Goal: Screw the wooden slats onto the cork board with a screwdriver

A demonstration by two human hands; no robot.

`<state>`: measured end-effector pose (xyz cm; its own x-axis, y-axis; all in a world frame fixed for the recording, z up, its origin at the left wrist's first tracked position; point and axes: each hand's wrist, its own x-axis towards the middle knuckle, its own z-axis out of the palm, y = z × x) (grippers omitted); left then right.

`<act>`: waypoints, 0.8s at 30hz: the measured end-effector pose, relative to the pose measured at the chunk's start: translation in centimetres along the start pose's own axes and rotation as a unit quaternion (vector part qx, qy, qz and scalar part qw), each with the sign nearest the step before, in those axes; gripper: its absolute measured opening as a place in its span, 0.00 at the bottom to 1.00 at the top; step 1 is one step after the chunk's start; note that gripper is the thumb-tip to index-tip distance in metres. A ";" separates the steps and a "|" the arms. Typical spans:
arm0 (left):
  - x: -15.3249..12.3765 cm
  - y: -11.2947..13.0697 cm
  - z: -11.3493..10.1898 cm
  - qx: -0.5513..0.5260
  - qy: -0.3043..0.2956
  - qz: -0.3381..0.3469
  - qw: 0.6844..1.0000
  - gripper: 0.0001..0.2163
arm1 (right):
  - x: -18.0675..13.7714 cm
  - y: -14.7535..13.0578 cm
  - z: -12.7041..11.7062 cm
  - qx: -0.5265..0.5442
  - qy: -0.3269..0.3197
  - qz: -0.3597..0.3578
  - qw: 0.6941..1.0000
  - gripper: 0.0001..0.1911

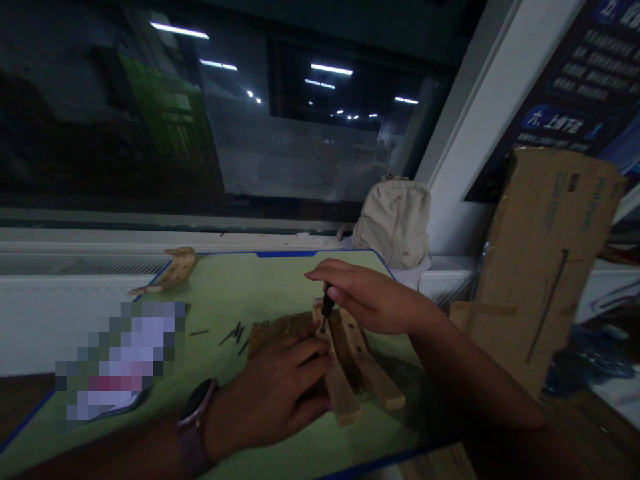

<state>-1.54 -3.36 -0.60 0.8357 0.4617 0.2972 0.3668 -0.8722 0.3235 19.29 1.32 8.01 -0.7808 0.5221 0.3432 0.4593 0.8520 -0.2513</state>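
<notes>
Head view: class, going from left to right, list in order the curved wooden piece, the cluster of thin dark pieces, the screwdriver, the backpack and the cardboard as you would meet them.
Curved wooden piece → cluster of thin dark pieces → screwdriver → backpack → cardboard.

A green desk [220, 283] bears a brown board [283, 325] beneath the left fingers [311, 347], dark screws [235, 329] left of them, and a curved wooden piece [181, 268] farther left, beyond.
</notes>
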 end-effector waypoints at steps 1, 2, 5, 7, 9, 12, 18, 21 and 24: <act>0.0 0.0 0.0 0.000 0.001 0.000 1.000 0.12 | -0.2 0.2 -0.3 0.036 -0.012 -0.014 0.999 0.18; 0.0 0.1 -0.1 0.000 0.002 -0.001 1.000 0.12 | -0.3 0.3 -0.5 0.063 -0.024 -0.020 0.998 0.17; 0.0 0.1 -0.1 0.005 -0.005 -0.006 1.000 0.13 | -0.4 0.6 -0.8 0.107 -0.031 -0.009 0.994 0.14; 0.0 0.1 -0.1 0.005 -0.010 -0.009 1.000 0.14 | -0.3 0.7 -0.6 0.077 0.002 0.005 0.997 0.11; 0.0 0.0 0.0 0.004 -0.013 -0.010 1.000 0.14 | -0.1 0.7 -0.1 -0.003 0.038 0.028 0.999 0.10; -0.1 -0.1 0.1 0.000 -0.014 -0.013 1.000 0.14 | 0.2 0.4 0.7 -0.132 0.056 0.077 0.987 0.16; 0.0 0.0 0.1 0.001 -0.013 -0.015 1.000 0.14 | 0.9 -1.0 1.1 -0.250 0.007 0.162 0.955 0.24; 0.1 0.1 0.0 -0.003 -0.011 -0.006 1.000 0.12 | 0.6 -0.9 0.6 -0.176 -0.006 0.148 0.973 0.18; 0.1 0.1 -0.1 -0.002 -0.014 -0.010 1.000 0.11 | 0.1 -0.4 -0.3 -0.029 -0.040 0.072 0.996 0.09</act>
<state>-1.48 -3.41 -0.46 0.8391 0.4746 0.2659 0.3821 -0.8621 0.3329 19.19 1.03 8.43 -0.7354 0.6363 0.2330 0.5907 0.7705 -0.2396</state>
